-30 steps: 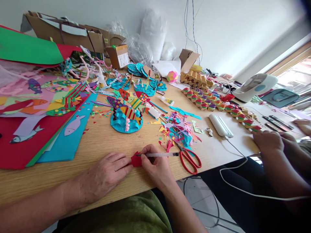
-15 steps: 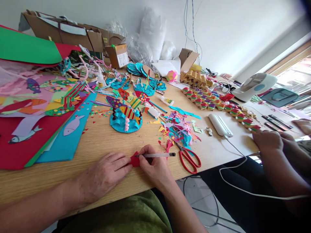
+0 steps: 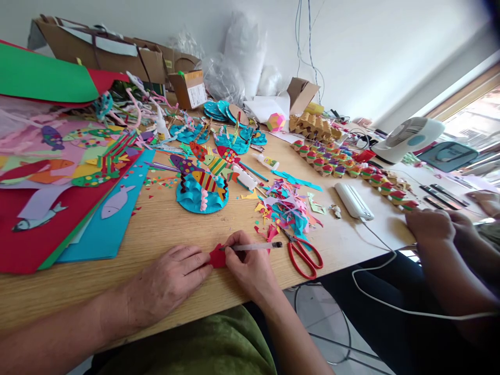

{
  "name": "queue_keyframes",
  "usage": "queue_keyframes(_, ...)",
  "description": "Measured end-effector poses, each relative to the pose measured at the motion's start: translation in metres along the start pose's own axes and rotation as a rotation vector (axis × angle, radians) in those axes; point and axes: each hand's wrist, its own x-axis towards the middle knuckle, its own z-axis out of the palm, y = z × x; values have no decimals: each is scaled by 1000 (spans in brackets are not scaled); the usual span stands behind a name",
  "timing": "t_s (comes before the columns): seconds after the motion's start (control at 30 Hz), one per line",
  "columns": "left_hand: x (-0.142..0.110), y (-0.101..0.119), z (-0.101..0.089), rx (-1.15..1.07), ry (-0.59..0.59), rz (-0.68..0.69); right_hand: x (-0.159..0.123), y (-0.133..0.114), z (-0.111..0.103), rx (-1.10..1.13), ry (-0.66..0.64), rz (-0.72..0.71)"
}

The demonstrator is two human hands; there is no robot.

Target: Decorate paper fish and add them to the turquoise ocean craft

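My right hand [image 3: 250,265] pinches a pen [image 3: 258,246] with a translucent barrel, its tip down on a small red paper piece [image 3: 217,258]. My left hand [image 3: 172,284] lies flat on the table, fingers stretched out, fingertips on the left edge of that red piece. Part of the red paper is hidden under my right hand. To the right of it lie scissors [image 3: 307,258] with red handles, blades against a heap of coloured paper scraps [image 3: 289,205].
Beyond my hands stands a blue disc [image 3: 203,200] bearing striped and dotted paper fish. Coloured sheets [image 3: 117,234] with paper fish lie at left. A white device [image 3: 353,200] with a cable, painted egg cartons [image 3: 351,169] and another person's hands [image 3: 432,226] are at right.
My right hand and the pen have shifted very slightly; the pen's rear end sits a little higher. The left hand stays in place on the red paper.
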Motion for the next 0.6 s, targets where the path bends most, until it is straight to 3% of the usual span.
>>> queue_keyframes(0.6, -1, 0, 1, 2, 24, 0, -1, 2, -1, 100, 13, 11)
